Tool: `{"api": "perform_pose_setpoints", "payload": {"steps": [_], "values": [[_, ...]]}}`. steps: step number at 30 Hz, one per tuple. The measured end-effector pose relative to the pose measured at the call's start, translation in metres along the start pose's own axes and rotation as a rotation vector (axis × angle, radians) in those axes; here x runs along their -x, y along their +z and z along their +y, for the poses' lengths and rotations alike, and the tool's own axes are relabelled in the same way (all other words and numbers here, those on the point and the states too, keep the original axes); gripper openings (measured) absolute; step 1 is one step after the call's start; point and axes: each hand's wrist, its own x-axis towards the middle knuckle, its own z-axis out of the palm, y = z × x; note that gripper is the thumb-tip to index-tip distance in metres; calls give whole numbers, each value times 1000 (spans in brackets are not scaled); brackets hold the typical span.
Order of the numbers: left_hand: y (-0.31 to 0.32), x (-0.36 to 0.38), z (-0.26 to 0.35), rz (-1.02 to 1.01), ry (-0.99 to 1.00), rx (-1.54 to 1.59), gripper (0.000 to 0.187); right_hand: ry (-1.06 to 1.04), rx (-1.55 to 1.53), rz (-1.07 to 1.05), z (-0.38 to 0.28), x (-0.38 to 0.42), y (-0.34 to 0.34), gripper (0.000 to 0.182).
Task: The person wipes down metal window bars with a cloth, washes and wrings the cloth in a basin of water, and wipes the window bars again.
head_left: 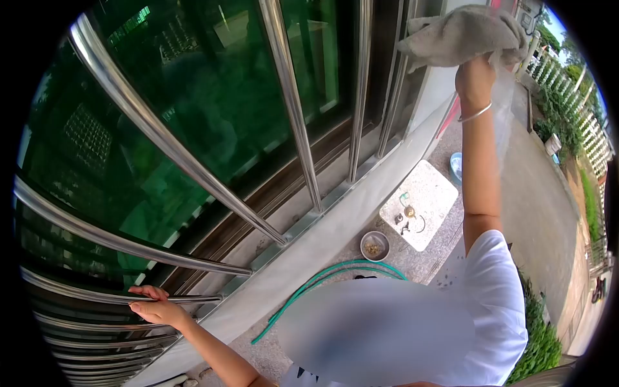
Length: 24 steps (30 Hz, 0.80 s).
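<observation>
My right hand (476, 80) is raised at the upper right, closed on a grey cloth (467, 35) that drapes over its fingers; a bracelet circles the wrist. The cloth is beside the window frame's right end. At the lower left, my left hand (155, 306) wraps round a shiny metal bar (200, 299) of the window grille. Behind the bars lies dark green reflective glass (213, 122). The bars meet a metal rail above a pale stone ledge (309, 261).
Below stand a white table (422, 203) with small items, a metal bowl (374, 247) and a blue basin (456, 167). A green hose (303, 287) curves over the speckled floor. Plants and a white fence (580, 116) line the paved yard at right.
</observation>
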Motion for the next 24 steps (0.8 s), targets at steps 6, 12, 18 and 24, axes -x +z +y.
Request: {"api": "perform_pose_setpoints", "payload": {"steps": [6, 12, 18, 24], "values": [[6, 4, 4, 73, -13, -39, 51, 469, -1302, 60, -46, -108, 72, 33], [11, 2, 0, 171, -9, -86, 60, 506, -619, -2, -50, 69, 97, 47], [8, 1, -1, 163, 1, -59, 47, 557, -513, -595, -51, 294, 82, 61], [4, -3, -7, 154, 15, -68, 51, 322, -390, -684, -3, 156, 35, 59]]}}
